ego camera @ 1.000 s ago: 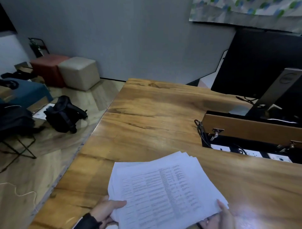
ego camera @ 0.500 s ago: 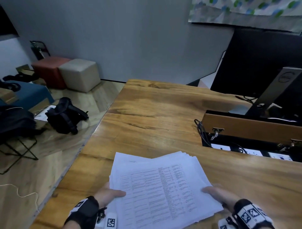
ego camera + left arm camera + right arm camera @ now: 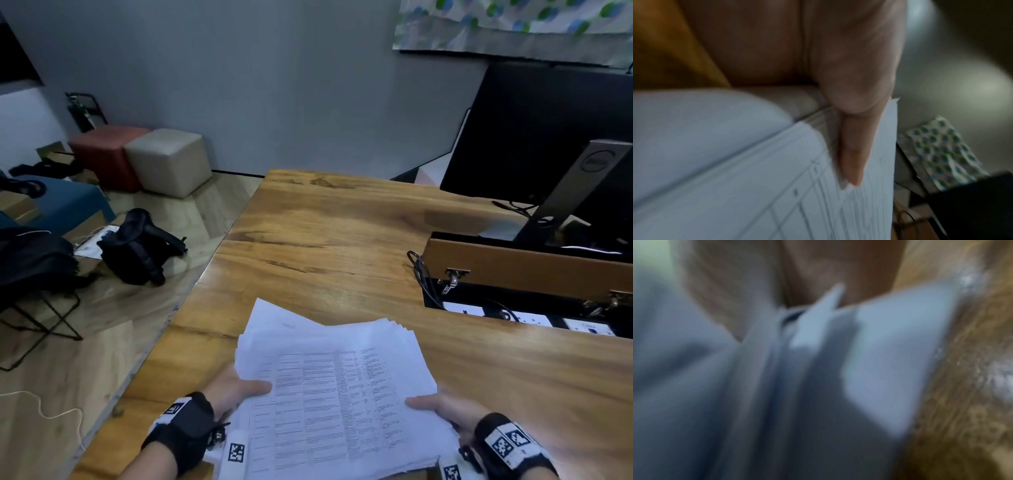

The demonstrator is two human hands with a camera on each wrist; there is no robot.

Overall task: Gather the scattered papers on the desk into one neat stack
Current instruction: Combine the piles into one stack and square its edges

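Papers [image 3: 337, 394] are gathered into one bundle and held low over the near edge of the tabletop [image 3: 342, 240], close to the person's body; whether the bundle's underside rests on the wood or hangs just above it cannot be told from the head view. The left hand [image 3: 233, 390] grips the bundle's left edge, thumb laid across the printed top sheet, and in the left wrist view a thumb [image 3: 853, 146] lies flat on the sheet with the stacked edges showing beside it. The right hand [image 3: 445, 409] holds the right edge the same way, thumb on top; its other fingers are hidden under the sheets, and the right wrist view is too blurred to add more than paper against the palm. The sheets are not yet squared: at the far end several corners fan out in steps, and one sheet juts out toward the far left, skewed against the rest. No loose sheet shows elsewhere on the wood, so the collecting seems done and the step in hand is most likely the tidying of the bundle. The next move probably calls for standing the bundle on one edge and tapping it against the wood, with the grip loosened enough for the sheets to slide level, then turning it to square the other side before laying it flat.
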